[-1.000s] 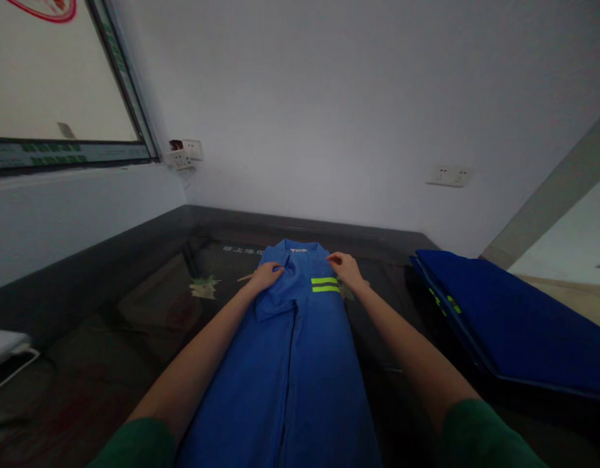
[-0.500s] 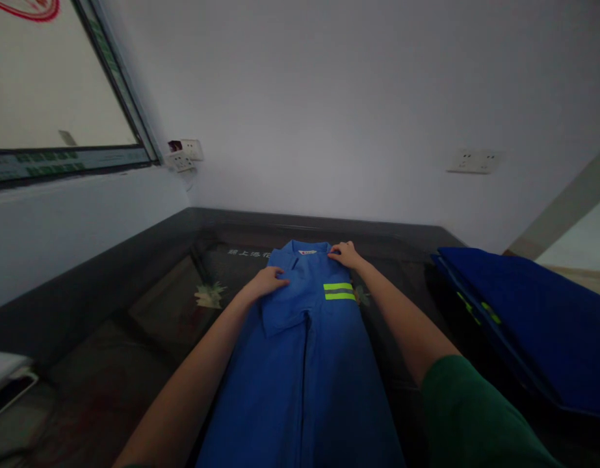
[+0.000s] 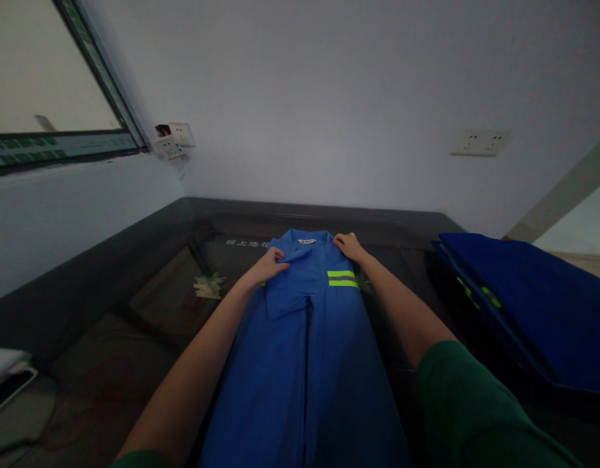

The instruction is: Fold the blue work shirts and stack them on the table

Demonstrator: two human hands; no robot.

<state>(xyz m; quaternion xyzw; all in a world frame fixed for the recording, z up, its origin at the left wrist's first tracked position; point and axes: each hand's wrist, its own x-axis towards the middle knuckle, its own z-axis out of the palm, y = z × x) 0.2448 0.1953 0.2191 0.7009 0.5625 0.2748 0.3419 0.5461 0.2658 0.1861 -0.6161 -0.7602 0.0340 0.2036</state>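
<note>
A blue garment (image 3: 348, 364) with a collar, a white neck label and a yellow-green reflective stripe lies lengthwise on the dark glossy table (image 3: 148, 305). One flap of its cloth is folded over the upper left of the front. My left hand (image 3: 270, 268) is on that flap near the left shoulder, its thumb and fingers closing on the cloth. At the right shoulder, beside the collar, my right hand (image 3: 349, 247) pinches the garment's edge.
Folded darker blue garments (image 3: 534, 305) are stacked at the right. A white object (image 3: 7, 374) sits at the left edge. Behind the table is a wall with sockets (image 3: 480, 142); a window is at upper left.
The left hand has shifted slightly up along the folded flap, and a bit of stripe now shows at the garment's left edge. The right hand has moved slightly outward at the shoulder. The view has tilted a little.
</note>
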